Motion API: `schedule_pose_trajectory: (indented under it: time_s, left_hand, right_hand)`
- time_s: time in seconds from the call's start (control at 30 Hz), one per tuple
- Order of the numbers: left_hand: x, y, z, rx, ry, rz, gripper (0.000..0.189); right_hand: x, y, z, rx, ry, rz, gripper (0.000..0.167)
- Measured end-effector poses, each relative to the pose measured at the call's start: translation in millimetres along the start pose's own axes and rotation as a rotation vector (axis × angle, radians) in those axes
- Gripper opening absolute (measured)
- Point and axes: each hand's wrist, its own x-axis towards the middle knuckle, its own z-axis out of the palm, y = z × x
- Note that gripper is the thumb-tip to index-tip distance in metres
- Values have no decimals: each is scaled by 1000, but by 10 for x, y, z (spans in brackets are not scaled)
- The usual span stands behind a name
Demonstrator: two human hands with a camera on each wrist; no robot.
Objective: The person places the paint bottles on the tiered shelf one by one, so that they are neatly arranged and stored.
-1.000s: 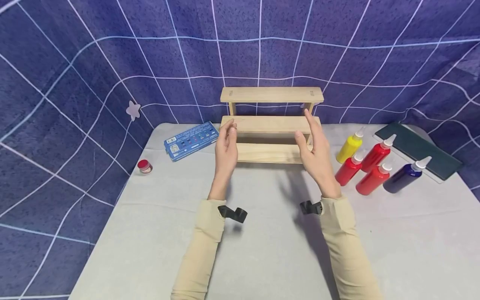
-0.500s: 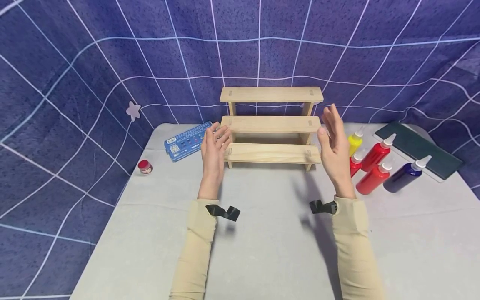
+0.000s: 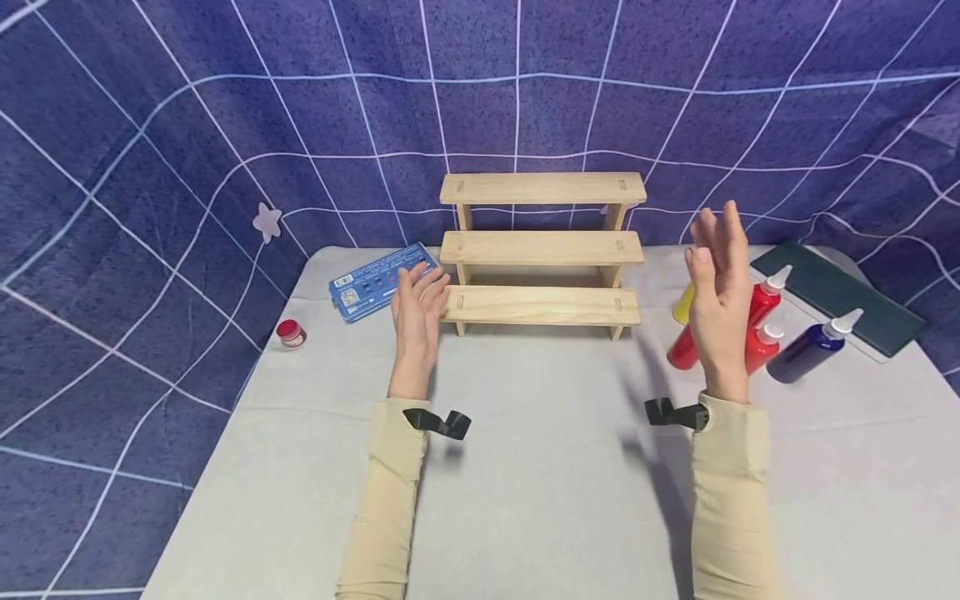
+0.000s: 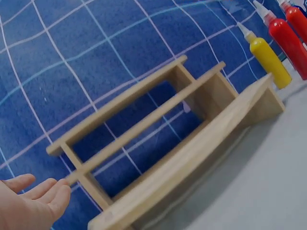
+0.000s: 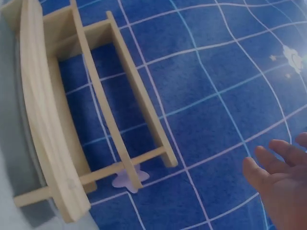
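Note:
A three-step wooden display shelf [image 3: 542,306] stands at the back middle of the table, against the blue curtain. My left hand [image 3: 414,325] is raised at the shelf's left end with fingers extended, overlapping a corner of a flat blue box [image 3: 367,287] in the head view. My right hand [image 3: 722,308] is held up to the right of the shelf, its fingers straight and nothing in it. Behind that hand, partly hidden by it, are a yellow squeeze bottle [image 3: 683,306] and several red squeeze bottles [image 3: 681,348]. The left wrist view shows the shelf [image 4: 192,167] beyond my left fingertips.
A dark blue bottle [image 3: 806,354] stands right of the red ones. Behind them lies a dark green flat board [image 3: 840,296]. On the left is a small red-lidded jar [image 3: 290,333]. A pale cloth [image 3: 540,467] covers the table, and a blue curtain [image 3: 480,100] hangs around it.
Both hands have moved apart from the shelf, the left one leftward and the right one rightward until it overlaps the bottles. The shelf stays in place.

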Motion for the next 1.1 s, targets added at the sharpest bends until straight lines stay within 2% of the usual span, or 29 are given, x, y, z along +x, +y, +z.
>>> schedule_pose_trajectory:
  time_s: [0.27,0.43,0.57,0.73,0.83,1.1]
  left_hand:
    - [72,-123,-173,93,73,-20,56]
    - [135,-194,-254,204,113,-29,55]
    - [156,-248,-306,283,123,-70,52]
    - [154,-321,-324,371,151,-138,42]
    - [157,-361,-316,419,154,-165,40]
    - [160,-433,-318,490,145,-140,38]
  right_hand:
    - [19,-125,-136,39,80,20,55]
    - [41,-175,-220,72,130,31,56]
    - [50,-191,-284,110,160,35,58]
    - [50,-232,-348,126,190,25,58]
    - [43,-258,-379,98,200,-4,57]
    - [32,-270,-450,99,234,-17,54]
